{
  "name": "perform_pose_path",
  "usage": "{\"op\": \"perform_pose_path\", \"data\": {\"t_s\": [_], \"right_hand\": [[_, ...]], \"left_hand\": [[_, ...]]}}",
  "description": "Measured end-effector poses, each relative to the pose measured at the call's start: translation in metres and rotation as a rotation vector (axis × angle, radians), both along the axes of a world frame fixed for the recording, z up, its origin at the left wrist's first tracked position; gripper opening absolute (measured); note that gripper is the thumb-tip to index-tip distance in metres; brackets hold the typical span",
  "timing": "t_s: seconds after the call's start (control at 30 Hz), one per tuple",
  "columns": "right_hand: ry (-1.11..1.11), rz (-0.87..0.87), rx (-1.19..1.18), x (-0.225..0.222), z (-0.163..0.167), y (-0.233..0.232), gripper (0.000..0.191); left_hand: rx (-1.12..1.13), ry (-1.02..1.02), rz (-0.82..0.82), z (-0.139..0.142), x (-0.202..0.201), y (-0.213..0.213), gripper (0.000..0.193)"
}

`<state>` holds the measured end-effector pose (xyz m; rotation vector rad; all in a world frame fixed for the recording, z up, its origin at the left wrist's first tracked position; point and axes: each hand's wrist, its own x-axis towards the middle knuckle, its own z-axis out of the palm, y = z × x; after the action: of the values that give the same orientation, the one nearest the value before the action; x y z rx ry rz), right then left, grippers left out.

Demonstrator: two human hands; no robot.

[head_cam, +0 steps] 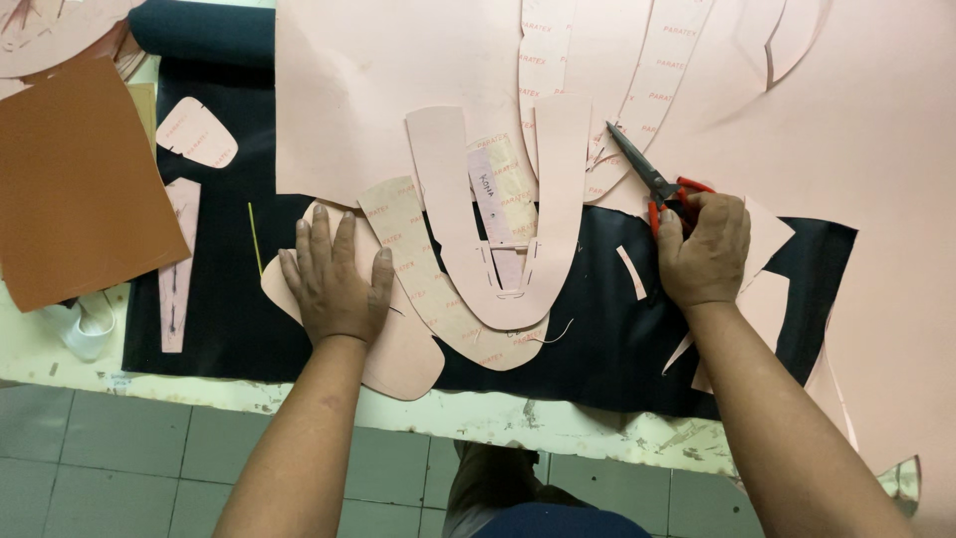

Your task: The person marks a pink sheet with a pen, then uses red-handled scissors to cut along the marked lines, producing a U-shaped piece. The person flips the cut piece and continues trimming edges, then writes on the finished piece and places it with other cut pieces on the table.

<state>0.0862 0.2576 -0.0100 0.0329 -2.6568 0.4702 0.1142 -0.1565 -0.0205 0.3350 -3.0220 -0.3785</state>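
While several U-shaped pattern pieces (498, 249) already lie cut at 12 o'clock of the flat, released left hand (334, 279), the right hand (702, 249) grasps red-handled scissors (652, 179), blades closed toward 11 o'clock on the uncut pink sheet (856, 130), so cutting appears unfinished

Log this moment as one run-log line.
left hand: flat on pink cut piece | right hand: holding red-handled scissors, blades nearly closed | U-shaped pattern piece: between hands, on black sheet

Even, soft overhead light is falling; faint shadows are lying beneath both forearms; edges are bending slightly; focus is holding sharp.
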Motion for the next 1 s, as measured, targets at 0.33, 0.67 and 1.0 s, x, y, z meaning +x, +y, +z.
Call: {"op": "perform_pose_path", "data": {"t_s": [0.33,0.67,1.0], "right_hand": [[0.0,-0.002,0.003,0.0007,-0.0015,0.0014,0.03],[-0.008,-0.006,0.009,0.0001,-0.0018,0.0014,0.03],[-0.013,-0.001,-0.002,0.0002,-0.0009,-0.0003,0.03]], "left_hand": [[-0.007,-0.016,0.0,-0.0018,-0.0001,-0.0002,0.072],[-0.003,-0.014,-0.002,-0.0034,-0.0008,-0.0015,0.072],[-0.012,-0.009,-0.003,-0.0027,-0.0004,-0.0017,0.072]]}}
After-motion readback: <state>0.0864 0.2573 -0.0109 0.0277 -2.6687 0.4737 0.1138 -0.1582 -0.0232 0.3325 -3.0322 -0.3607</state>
